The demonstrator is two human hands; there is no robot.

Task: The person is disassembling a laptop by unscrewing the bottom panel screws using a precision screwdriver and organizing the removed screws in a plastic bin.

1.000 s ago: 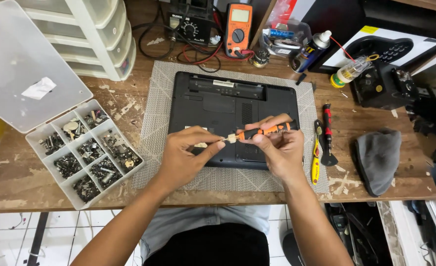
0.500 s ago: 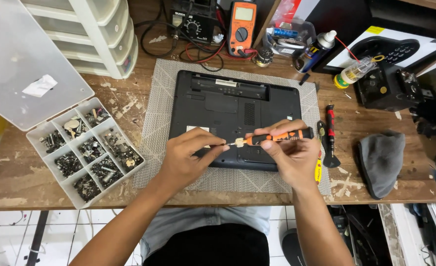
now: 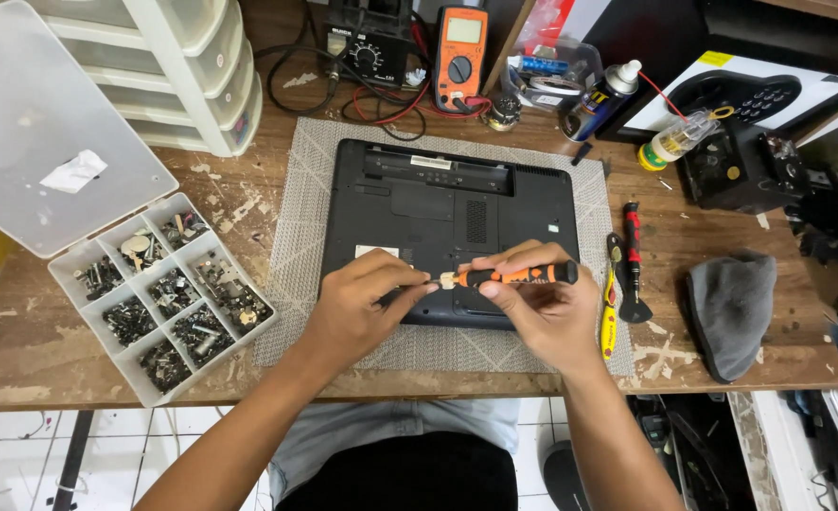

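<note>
Screwdriver (image 3: 513,275) with orange-and-black handle is held level above the lower middle of the upturned black laptop (image 3: 447,227), tip end pointing to the person's left. Right hand (image 3: 542,308) has its fingers clamped around the handle. Left hand (image 3: 357,308) has thumb and forefinger pinched together at the pale tip end; whether they grip a bit or a screw there cannot be told.

Change against the earlier frames: a second ago the driver was tilted, cap end raised. Now it lies close to horizontal, and both hands have settled a little lower over the laptop's near edge. Left-hand pinch at the tip holds across all three frames. Judgement: the hands are working the tip end, seating or swapping something on it, not driving into the case; the tip is not on any screw hole.

Laptop lies bottom-up on a grey woven mat (image 3: 296,237) on the wooden worktop (image 3: 21,312). To the left, an open clear parts box (image 3: 158,289), its compartments full of small screws, is untouched. To the right, a red-and-black screwdriver (image 3: 633,255) and a yellow tool (image 3: 609,322) lie beside the mat, with a grey cloth (image 3: 733,308) further out. Orange multimeter (image 3: 460,57) stands at the far edge.
</note>
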